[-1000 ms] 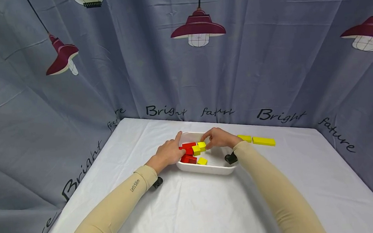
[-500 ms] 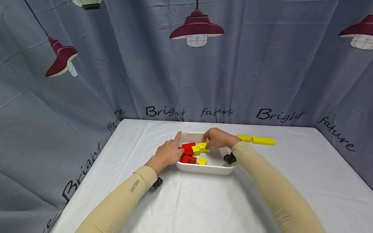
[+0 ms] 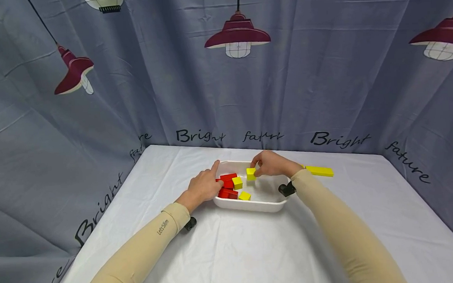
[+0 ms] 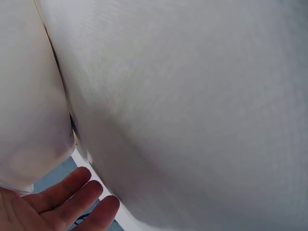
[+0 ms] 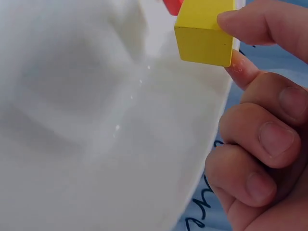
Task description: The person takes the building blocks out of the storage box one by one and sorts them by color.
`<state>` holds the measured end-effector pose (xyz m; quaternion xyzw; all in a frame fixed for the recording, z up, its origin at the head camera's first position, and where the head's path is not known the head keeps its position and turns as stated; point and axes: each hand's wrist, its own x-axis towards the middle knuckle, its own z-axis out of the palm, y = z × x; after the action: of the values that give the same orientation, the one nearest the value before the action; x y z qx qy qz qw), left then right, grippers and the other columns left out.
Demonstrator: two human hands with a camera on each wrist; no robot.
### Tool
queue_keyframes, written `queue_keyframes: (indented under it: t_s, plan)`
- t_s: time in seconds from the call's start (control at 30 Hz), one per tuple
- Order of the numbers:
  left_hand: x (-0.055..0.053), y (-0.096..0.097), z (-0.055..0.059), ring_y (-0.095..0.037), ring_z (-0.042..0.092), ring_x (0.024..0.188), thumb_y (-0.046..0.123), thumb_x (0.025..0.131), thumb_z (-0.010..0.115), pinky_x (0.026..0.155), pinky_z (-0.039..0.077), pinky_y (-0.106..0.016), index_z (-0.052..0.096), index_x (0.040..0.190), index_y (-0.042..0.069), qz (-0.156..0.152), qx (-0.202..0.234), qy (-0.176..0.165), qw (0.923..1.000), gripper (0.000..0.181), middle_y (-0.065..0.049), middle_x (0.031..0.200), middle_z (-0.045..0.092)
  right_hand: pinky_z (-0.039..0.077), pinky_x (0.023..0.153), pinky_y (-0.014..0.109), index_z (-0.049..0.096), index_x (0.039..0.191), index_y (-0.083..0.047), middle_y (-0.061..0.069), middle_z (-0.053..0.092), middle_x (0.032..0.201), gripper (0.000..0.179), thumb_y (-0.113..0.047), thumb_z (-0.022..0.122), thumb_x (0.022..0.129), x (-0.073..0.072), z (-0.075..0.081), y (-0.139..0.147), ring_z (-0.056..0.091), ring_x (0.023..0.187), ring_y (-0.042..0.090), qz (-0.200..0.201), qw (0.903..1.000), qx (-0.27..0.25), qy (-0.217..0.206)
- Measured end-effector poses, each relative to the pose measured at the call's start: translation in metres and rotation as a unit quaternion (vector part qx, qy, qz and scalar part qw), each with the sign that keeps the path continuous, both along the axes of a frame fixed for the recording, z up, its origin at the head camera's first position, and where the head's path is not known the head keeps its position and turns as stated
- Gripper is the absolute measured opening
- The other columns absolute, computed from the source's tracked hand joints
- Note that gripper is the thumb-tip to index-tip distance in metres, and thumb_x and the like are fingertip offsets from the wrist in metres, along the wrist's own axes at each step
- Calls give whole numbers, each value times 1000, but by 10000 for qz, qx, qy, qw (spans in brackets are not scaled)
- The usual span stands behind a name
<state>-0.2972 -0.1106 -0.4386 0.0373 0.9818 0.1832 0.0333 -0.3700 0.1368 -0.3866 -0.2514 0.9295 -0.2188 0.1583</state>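
A white tray [image 3: 250, 206] with rounded corners stands on the table. At its left end my left hand [image 3: 203, 187] holds the rim, thumb over the inside; the left wrist view shows three of its fingers [image 4: 72, 202] nearly straight. With thumb and index finger my right hand [image 3: 273, 163] pinches a yellow cube [image 5: 204, 36], raised above the tray's far right half. Its other fingers are curled. Inside the tray, several red blocks [image 3: 228, 193] lie at the left, with one yellow cube [image 3: 237, 183] beside them and another yellow cube [image 3: 244, 196] nearer the front wall.
A long yellow block [image 3: 319, 171] lies on the table right of the tray; part of another yellow piece behind it is covered by the right wrist. A white cloth [image 3: 241, 253] covers the table. Grey-blue curtains [image 3: 192, 87] hang behind and at both sides.
My right hand has taken hold of the yellow cube, lifted it off its place beside the other yellow cube and carried it slightly right. The left hand has stayed at the tray's left end.
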Motion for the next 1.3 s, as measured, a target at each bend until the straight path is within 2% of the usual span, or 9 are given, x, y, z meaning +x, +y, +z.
queue_keyframes:
  t_s: [0.27,0.4,0.53,0.93,1.3]
  plan:
    - [-1,0,-1,-27,59,116,35,97,50,97,52,-50,16,162,24,6,25,-51,10000,74,-12,136,59,38,63,30,73,115,-9,5,55,78,33,-17,77,84,5,15,19,49,74,19,-191,9997,9,129]
    - [-2,0,-1,-27,59,116,36,98,50,97,51,-50,16,162,25,4,74,-89,9999,74,-12,137,59,41,65,30,72,117,-8,6,56,83,35,-19,76,84,8,20,29,50,78,20,-298,9993,4,213]
    - [-2,0,-1,-27,58,115,35,97,50,97,52,-50,16,162,24,-1,113,-111,9999,74,-12,137,58,39,63,30,72,116,-8,6,53,78,34,-19,76,83,10,21,40,49,75,20,-336,9989,-66,323]
    - [-2,-1,-2,-27,58,117,35,97,50,97,51,-50,15,162,24,13,144,-140,9998,74,-12,138,58,31,57,29,70,117,-7,0,37,64,33,-18,74,86,13,22,72,36,58,16,-608,9968,-373,353]
    - [0,0,1,-28,59,118,34,97,50,97,51,-51,16,162,24,-60,97,-87,9999,74,-13,136,59,36,58,32,67,122,-4,3,42,69,38,-18,72,88,9,14,107,41,61,19,-1018,9925,-500,459]
